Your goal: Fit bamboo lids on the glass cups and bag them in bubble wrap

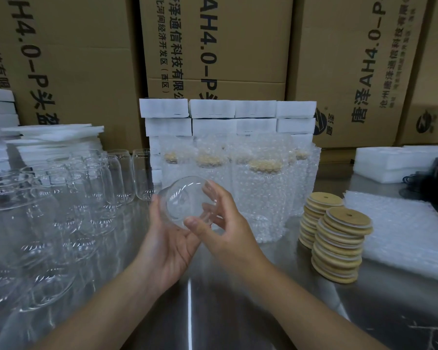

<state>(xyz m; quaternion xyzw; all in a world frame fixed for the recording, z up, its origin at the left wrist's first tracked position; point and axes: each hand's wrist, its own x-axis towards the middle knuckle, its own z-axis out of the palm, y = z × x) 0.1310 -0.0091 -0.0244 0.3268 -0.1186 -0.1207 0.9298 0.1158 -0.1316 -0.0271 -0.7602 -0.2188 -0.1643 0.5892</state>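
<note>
Over the steel counter (213, 311), the left hand (167, 243) and right hand (225, 231) together grip one clear lidless glass cup (185, 200), held tilted. Right of the hands stand two stacks of round holed bamboo lids (339, 248). To the left are many empty glass cups (61, 198), and beyond are several bubble-wrapped lidded cups (258, 193). Farthest back are brown cardboard boxes (91, 59) printed "AH4.0-P".

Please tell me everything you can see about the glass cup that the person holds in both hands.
The clear glass cup is empty, with a rounded, can-like body and no bamboo lid on it. It is tilted on its side in the air above the shiny steel table. The left hand cradles it from below, and the right hand grips its right side with thumb and curled fingers. Nothing else touches it.
</note>
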